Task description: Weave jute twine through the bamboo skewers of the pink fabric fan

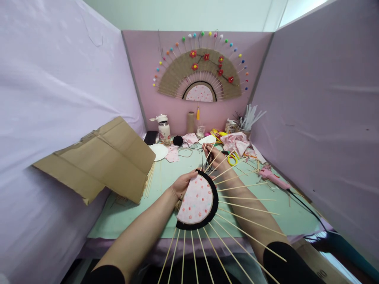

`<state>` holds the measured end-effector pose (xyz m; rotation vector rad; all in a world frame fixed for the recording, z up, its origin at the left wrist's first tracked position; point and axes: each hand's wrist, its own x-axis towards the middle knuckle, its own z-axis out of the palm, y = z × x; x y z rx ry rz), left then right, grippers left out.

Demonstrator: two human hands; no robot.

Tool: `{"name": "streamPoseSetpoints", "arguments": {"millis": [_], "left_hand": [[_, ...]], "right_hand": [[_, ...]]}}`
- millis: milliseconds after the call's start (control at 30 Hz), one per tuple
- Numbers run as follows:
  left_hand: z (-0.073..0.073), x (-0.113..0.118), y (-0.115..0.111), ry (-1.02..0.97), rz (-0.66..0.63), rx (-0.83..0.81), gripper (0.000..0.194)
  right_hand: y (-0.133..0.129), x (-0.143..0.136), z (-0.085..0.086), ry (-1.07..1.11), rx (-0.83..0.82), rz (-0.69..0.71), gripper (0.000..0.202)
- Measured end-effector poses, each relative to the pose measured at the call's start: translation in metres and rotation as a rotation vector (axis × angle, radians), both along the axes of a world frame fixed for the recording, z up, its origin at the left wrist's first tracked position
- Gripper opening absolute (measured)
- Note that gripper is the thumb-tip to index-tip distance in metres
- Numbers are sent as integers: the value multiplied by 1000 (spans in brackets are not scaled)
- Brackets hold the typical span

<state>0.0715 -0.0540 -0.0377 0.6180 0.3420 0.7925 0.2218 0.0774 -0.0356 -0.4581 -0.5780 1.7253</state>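
Observation:
My left hand (182, 185) is closed on the straight edge of a half-round fan frame (196, 202), tilted on its side above the table edge. Pink flowered cloth covers its middle, and a black yarn band (215, 205) runs round the curve. Thin wooden sticks (248, 198) spread from the band toward me and to the right. Beyond the frame's upper corner, my right hand (215, 154) pinches dark yarn (209, 161), which hangs in loops and runs down to that corner. Sticks partly cover the right hand.
A finished fan (174, 81) hangs on the back panel. Folded cardboard (109, 157) leans at the left. A pink glue gun (274, 178) with a cord lies right, near yellow scissors (233, 159). A white bottle (164, 129) and black yarn ball (178, 141) stand behind.

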Motion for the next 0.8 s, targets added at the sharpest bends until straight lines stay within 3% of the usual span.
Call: {"name": "streamPoseSetpoints", "arguments": {"millis": [167, 333, 500, 800], "left_hand": [[-2, 3, 5, -5, -13, -67, 41], [-4, 8, 7, -34, 80, -48, 39], [-10, 10, 8, -39, 225, 62, 40], [-11, 10, 5, -3, 245, 97, 21]], "right_hand": [[-7, -33, -22, -66, -24, 67, 23], [-9, -46, -34, -99, -32, 175, 24], [-10, -37, -31, -118, -38, 123, 22], [-14, -20, -21, -153, -78, 68, 22]]}}
